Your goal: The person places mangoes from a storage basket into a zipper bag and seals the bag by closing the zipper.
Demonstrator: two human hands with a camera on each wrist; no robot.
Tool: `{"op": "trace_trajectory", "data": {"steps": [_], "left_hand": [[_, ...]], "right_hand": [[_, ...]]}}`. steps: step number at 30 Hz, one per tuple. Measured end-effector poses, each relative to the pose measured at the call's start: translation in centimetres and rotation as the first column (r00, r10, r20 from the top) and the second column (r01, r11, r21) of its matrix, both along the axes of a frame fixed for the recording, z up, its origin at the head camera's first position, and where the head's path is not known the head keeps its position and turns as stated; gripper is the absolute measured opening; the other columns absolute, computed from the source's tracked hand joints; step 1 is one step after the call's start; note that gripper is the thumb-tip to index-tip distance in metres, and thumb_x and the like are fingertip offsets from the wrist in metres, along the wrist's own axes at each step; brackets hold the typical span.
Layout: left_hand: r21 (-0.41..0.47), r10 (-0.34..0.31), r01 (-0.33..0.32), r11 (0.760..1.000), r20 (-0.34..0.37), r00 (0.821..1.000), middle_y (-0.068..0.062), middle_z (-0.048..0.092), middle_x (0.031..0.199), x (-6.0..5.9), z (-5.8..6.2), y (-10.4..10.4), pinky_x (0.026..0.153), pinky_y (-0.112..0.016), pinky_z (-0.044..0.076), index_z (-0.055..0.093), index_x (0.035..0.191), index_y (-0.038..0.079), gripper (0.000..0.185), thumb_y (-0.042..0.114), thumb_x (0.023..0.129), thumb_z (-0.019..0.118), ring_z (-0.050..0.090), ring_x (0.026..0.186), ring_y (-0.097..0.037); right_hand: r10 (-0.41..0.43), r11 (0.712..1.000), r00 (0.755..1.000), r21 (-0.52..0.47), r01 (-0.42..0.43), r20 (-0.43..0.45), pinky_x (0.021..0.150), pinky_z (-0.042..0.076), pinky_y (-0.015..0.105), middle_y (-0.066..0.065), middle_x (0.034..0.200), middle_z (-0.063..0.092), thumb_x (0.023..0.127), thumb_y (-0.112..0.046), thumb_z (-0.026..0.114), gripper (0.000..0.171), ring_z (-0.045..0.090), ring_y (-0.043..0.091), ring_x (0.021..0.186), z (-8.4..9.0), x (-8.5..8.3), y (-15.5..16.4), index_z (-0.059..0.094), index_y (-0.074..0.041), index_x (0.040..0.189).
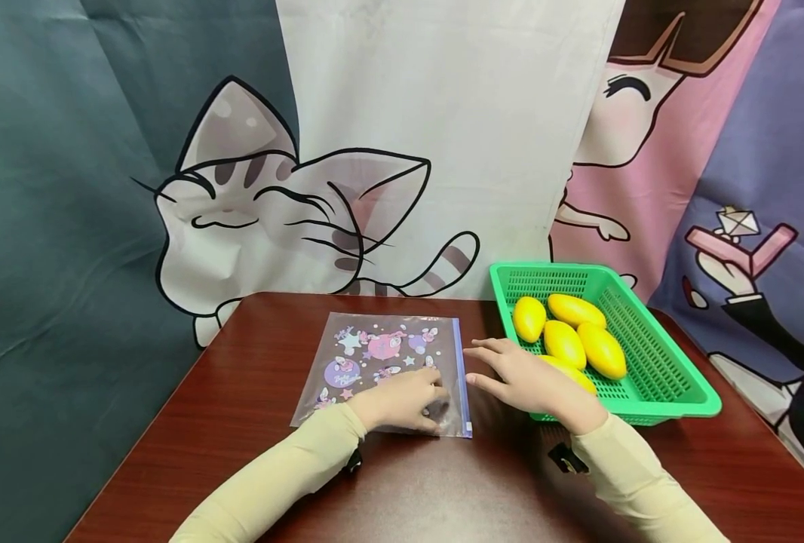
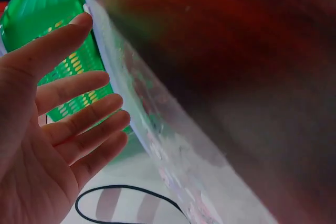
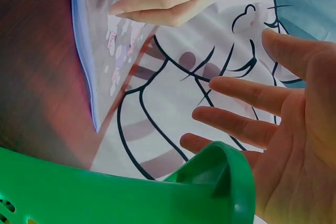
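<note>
A clear zip bag (image 1: 375, 354) printed with pink and purple cartoon figures lies flat on the table. Its blue zip strip (image 1: 461, 377) runs along the right side, with a white slider at the near end. My left hand (image 1: 398, 400) is over the bag's near right part, covering some of the print. In the left wrist view its fingers (image 2: 89, 111) are spread and hold nothing. My right hand (image 1: 524, 377) hovers between the zip strip and a green plastic basket (image 1: 667, 407), fingers extended toward the bag, nothing in it. Several yellow mangoes (image 1: 565, 345) lie in the basket; the right hand partly hides one.
The dark red wooden table (image 1: 239, 377) ends at the back against a cartoon-printed cloth (image 1: 402, 90). The basket stands at the right side of the table, its near rim close to my right wrist.
</note>
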State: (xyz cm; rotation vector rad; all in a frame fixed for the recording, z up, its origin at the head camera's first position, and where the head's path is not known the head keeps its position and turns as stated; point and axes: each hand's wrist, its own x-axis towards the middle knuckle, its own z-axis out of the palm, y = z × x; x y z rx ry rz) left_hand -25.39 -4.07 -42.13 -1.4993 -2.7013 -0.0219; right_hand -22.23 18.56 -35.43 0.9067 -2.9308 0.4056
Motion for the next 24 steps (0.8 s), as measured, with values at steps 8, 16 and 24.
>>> {"op": "trace_trajectory", "data": {"steps": [8,16,24], "left_hand": [[-0.017,-0.019,0.018,1.000,-0.047,0.999,0.007,0.048,0.086,0.3,-0.7,0.3,0.067,-0.020,0.040,0.063,0.092,0.019,0.040,0.052,0.073,0.073,0.045,0.074,-0.005],[-0.017,-0.020,0.018,1.000,-0.116,0.993,0.005,0.052,0.087,0.7,-0.8,0.4,0.065,-0.022,0.043,0.065,0.095,0.017,0.036,0.048,0.077,0.070,0.048,0.073,-0.007],[0.040,0.132,-0.131,0.991,-0.040,0.990,-0.001,0.061,0.080,-1.2,-0.7,1.8,0.064,-0.029,0.051,0.061,0.085,0.011,0.028,0.039,0.088,0.061,0.063,0.073,-0.016]], "right_hand": [[-0.008,1.000,1.000,-0.001,0.008,0.006,0.103,0.040,0.047,0.009,0.137,0.051,0.090,-0.058,0.048,0.062,0.046,0.029,0.127,-0.2,0.1,-0.2,0.053,-0.014,0.134],[0.003,1.000,1.000,0.000,-0.003,0.007,0.101,0.042,0.048,0.012,0.135,0.052,0.091,-0.056,0.047,0.062,0.049,0.029,0.124,-0.7,-0.1,-0.5,0.054,-0.010,0.132],[0.022,1.000,1.000,0.008,-0.022,-0.006,0.099,0.044,0.046,0.014,0.133,0.054,0.092,-0.052,0.050,0.058,0.052,0.029,0.120,-1.1,0.0,-0.9,0.055,-0.009,0.131]]}}
